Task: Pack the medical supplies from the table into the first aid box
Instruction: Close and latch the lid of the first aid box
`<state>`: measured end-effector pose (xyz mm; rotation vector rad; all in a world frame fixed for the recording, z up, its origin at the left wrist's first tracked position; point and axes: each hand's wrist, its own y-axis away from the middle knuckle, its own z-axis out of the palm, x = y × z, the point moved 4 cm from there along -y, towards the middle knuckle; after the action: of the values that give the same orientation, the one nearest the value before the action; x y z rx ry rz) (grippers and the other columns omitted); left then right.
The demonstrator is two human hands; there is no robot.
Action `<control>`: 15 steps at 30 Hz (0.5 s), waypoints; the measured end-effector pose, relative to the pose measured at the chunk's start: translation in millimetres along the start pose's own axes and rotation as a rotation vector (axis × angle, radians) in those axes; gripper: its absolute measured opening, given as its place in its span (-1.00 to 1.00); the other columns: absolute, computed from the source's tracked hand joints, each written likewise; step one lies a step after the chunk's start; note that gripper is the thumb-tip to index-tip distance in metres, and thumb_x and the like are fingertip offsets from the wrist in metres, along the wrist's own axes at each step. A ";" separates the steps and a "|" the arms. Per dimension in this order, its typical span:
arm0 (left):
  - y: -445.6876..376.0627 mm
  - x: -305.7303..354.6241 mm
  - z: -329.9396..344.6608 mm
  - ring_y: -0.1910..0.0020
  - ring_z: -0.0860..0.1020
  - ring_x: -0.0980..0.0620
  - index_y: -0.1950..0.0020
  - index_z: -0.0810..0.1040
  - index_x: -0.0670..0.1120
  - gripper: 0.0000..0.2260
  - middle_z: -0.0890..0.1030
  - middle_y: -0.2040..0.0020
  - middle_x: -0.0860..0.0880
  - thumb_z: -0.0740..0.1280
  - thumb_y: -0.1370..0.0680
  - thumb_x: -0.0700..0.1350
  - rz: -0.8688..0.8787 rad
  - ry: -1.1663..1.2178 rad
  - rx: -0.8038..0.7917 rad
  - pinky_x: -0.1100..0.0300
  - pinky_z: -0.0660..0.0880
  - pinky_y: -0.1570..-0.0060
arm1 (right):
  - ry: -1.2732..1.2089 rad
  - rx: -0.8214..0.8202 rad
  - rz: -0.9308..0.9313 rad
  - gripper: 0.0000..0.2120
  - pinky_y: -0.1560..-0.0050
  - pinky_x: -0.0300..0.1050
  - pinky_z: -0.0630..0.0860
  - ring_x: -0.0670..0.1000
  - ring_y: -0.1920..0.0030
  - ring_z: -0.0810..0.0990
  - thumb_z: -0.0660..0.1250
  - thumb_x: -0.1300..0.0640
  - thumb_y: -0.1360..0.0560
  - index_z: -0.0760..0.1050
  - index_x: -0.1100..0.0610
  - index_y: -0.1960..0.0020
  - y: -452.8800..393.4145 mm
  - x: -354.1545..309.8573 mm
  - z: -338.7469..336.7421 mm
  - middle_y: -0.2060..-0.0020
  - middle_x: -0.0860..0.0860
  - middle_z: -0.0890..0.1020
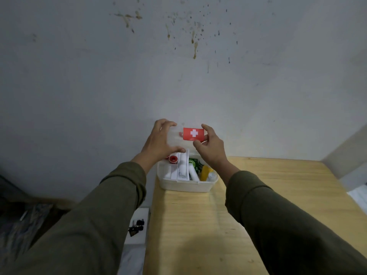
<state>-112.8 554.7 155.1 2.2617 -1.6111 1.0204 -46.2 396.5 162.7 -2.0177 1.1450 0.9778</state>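
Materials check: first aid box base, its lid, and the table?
First aid box base: white, matte, likely moulded plastic; rounded corners. Lid: translucent frosted plastic by the look; a fingertip shows through it; red cross label stuck on. Table: pale wood, visible grain lines, low sheen; solid or veneer unclear.

The light is dim and cool, and it falls from above and behind the camera. A soft round shadow lies on the wooden table [258, 195] near the bottom edge. The wall [79, 76] becomes darker toward the left. The wide lens bends the edges, and both sleeves look slightly blurred.
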 end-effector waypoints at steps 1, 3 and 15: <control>6.9 0.2 1.5 -0.36 0.30 -0.04 -0.36 0.32 -0.02 -0.22 0.25 -0.39 -0.06 0.59 -0.23 0.07 -0.004 0.005 0.001 0.12 0.32 -0.30 | -0.019 0.000 0.003 -0.46 0.16 -0.31 0.47 0.00 0.13 0.54 0.31 0.15 -0.47 0.24 0.04 -0.41 7.6 2.1 0.3 -0.10 0.14 0.57; 22.3 0.5 5.1 -0.34 0.32 -0.02 -0.34 0.32 -0.02 -0.23 0.27 -0.38 -0.06 0.59 -0.24 0.05 -0.011 0.016 0.011 0.17 0.32 -0.26 | -0.050 -0.011 0.014 -0.47 0.16 -0.32 0.48 -0.04 0.17 0.54 0.32 0.16 -0.47 0.25 0.03 -0.40 25.4 6.3 1.9 -0.08 0.11 0.56; 95.4 -8.6 35.2 -0.44 0.23 0.02 -0.36 0.39 0.04 -0.24 0.21 -0.45 0.00 0.60 -0.22 0.02 -0.117 0.062 -0.124 0.25 0.20 -0.30 | -0.058 -0.193 0.073 -0.47 0.23 -0.28 0.41 -0.16 0.28 0.47 0.31 0.16 -0.47 0.25 0.06 -0.40 97.0 42.6 14.8 0.20 -0.07 0.53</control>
<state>-184.1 505.6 101.2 2.1911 -1.4566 0.9258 -121.7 347.3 105.0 -2.0944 1.1379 1.2170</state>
